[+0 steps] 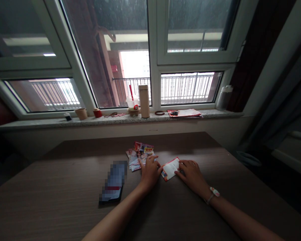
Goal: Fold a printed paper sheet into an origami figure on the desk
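A small white card with a red edge (171, 168) lies on the dark wooden table (65, 201) between my two hands. My left hand (149, 172) rests at the card's left end, fingers curled, index finger stretched toward a pile of colourful paper pieces (139, 154) just beyond it. My right hand (192, 174), with a watch on its wrist, presses its bent fingertips on the card's right edge. Both forearms reach in from the bottom of the view.
A dark phone (114, 182) lies left of my left hand. On the stone windowsill (52, 122) stand a tall beige flask (144, 100), a plastic cup with a straw (132, 102), small pots, scissors (174, 113) and red-edged papers (188, 112). A grey jug (223, 97) sits at the sill's right end.
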Demonstrator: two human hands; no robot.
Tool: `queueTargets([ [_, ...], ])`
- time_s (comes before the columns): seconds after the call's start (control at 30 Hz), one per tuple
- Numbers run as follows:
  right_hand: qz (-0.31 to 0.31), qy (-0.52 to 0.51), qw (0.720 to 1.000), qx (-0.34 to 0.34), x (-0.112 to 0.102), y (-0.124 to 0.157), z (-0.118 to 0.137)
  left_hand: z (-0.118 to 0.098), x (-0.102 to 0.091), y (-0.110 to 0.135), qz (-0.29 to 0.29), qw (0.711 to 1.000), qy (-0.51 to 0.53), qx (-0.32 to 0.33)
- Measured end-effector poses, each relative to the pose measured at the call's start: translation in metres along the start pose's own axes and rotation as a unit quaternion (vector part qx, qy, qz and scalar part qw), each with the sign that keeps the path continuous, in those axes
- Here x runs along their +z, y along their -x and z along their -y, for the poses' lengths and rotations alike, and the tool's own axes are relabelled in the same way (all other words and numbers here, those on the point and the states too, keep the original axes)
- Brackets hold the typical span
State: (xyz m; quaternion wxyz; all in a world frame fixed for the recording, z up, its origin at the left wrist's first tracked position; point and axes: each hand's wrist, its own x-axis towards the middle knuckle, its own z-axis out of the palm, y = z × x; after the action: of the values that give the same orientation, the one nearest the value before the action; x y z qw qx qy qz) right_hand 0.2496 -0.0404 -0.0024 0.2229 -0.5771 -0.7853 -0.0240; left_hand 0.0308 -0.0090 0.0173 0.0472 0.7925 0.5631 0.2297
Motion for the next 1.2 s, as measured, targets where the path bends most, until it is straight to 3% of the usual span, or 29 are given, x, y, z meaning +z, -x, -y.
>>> queueTargets([
  [0.47, -0.007, -0.004, 1.000, 0.021, -0.006, 0.000, 0.005, -0.001, 0.002, -0.006, 0.010, 0.999, -0.007, -0.044],
  [0.7, 0.022, -0.017, 0.999, -0.027, -0.006, -0.002, 0.006, 0.000, 0.006, -0.004, -0.007, 0.999, 0.003, -0.041],
  [0.87, 0.060, -0.056, 0.996, -0.026, -0.008, -0.003, 0.006, 0.001, 0.003, -0.002, -0.009, 1.000, -0.018, -0.012],
  [1.2, 0.066, -0.092, 0.993, 0.012, -0.005, -0.006, 0.006, 0.001, -0.005, 0.004, -0.002, 0.994, -0.062, 0.089],
])
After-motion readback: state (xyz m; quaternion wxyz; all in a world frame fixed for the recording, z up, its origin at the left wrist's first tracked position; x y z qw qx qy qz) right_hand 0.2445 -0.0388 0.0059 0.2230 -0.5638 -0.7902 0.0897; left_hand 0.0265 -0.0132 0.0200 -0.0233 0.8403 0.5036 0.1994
